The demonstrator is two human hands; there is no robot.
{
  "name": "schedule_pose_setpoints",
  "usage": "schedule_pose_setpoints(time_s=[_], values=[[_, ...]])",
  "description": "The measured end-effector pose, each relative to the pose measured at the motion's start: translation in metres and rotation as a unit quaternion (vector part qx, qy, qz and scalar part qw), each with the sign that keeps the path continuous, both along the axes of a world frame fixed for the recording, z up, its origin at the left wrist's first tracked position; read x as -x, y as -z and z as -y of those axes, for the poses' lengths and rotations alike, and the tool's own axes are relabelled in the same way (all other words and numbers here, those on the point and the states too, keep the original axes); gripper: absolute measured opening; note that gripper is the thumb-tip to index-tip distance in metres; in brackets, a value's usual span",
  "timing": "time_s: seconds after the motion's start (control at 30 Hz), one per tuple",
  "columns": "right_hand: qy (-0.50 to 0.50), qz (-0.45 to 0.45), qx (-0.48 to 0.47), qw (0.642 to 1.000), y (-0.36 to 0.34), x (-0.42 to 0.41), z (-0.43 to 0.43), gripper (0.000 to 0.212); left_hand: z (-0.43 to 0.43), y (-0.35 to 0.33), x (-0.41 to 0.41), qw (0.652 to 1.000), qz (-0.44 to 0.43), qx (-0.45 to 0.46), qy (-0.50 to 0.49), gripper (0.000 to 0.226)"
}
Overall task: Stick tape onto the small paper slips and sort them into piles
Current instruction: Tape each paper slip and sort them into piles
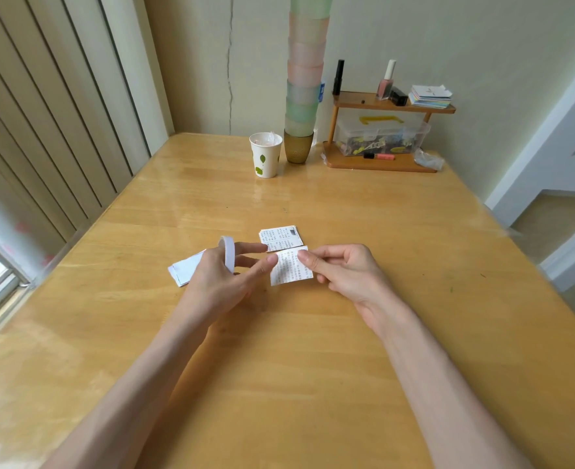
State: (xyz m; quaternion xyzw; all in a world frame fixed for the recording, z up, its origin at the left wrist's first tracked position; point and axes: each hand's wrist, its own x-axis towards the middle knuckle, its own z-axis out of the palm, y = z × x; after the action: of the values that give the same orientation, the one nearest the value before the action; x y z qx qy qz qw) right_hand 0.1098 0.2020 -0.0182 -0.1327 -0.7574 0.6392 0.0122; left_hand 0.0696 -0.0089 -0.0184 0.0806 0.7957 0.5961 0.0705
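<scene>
Head cam: two hands hold a printed paper slip (289, 269) over a wooden table (279, 384), just in front of the printed pile (281, 236).

R hand (343, 270) pinches the slip's top-right edge btwn thumb and curled fingers. L hand (221, 282) has fingers nearly straight, thumb tip touching the slip's left edge, w/ a white tape roll (228, 253) ringed over a finger. Blank white slips (186, 270) lie left of the printed pile, partly hidden behind the L hand. Well beyond the pile stand a leaf-print paper cup (265, 155), a tall stack of pastel cups (304, 79) and, right of those, a small wooden shelf (380, 164).
</scene>
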Motion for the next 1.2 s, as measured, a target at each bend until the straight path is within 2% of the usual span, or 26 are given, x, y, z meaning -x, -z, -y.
schedule_pose_setpoints(time_s=[0.07, 0.17, 0.23, 0.47, 0.53, 0.7, 0.87, 1.03, 1.2], values=[[-0.01, 0.004, 0.004, 1.0, 0.0, 0.0, 0.001, 0.022, 0.001, 0.001, 0.001, 1.0, -0.011, 0.012, -0.002, 0.034], [-0.023, 0.016, -0.002, 1.0, 0.001, -0.001, 0.001, 0.021, 0.002, 0.003, 0.002, 1.0, -0.015, 0.013, 0.006, 0.018], [-0.029, 0.019, -0.01, 0.999, 0.001, -0.002, 0.001, 0.019, 0.002, 0.006, 0.003, 0.998, -0.036, 0.046, 0.003, 0.012], [-0.033, 0.022, -0.075, 0.996, 0.0, -0.003, 0.004, 0.017, 0.001, 0.014, 0.006, 0.991, -0.054, 0.117, 0.019, 0.013], [-0.031, 0.022, -0.089, 0.995, 0.001, -0.003, 0.004, 0.017, 0.0, 0.015, 0.005, 0.982, -0.086, 0.167, 0.01, 0.009], [-0.012, -0.008, -0.242, 0.97, 0.01, 0.003, 0.003, 0.015, -0.002, 0.022, 0.001, 0.964, -0.149, 0.219, -0.009, 0.007], [-0.007, -0.07, -0.276, 0.958, 0.013, 0.011, 0.0, 0.022, -0.002, 0.027, 0.003, 0.96, -0.17, 0.222, 0.003, 0.013], [-0.013, -0.15, -0.395, 0.906, 0.016, 0.037, 0.006, 0.027, -0.001, 0.03, 0.006, 0.96, -0.184, 0.209, -0.008, 0.015], [-0.053, -0.129, -0.505, 0.852, 0.017, 0.063, 0.008, 0.033, 0.0, 0.028, 0.008, 0.96, -0.195, 0.199, -0.035, 0.023]])
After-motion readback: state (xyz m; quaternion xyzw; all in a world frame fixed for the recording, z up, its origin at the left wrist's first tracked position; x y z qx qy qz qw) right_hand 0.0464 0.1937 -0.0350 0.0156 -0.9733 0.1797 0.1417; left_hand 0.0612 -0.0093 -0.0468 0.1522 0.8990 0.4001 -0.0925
